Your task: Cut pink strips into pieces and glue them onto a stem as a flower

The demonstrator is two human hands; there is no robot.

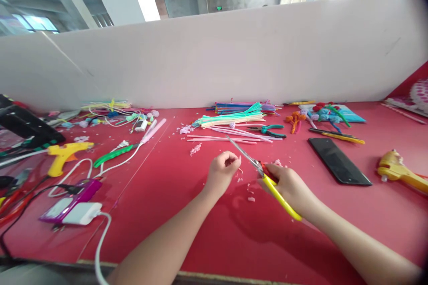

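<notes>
My right hand (289,189) grips scissors (244,153) with yellow and red handles. Their blades point up and left, past the fingertips of my left hand (221,171). Thumb and forefinger of that left hand are pinched together; whatever sits between them is too small to make out. Pink scraps (250,199) lie on the red table between the two hands. Beyond my hands are loose pink pipe cleaners (230,139) and a bundle of mint and cream ones (230,119). Teal-handled pliers (269,130) rest to the right of these.
A black phone (338,160) and a yellow glue gun (397,171) lie at the right. Another yellow glue gun (65,156), a purple power strip (72,200) and white cables occupy the left. Along the back stands a white partition (214,62).
</notes>
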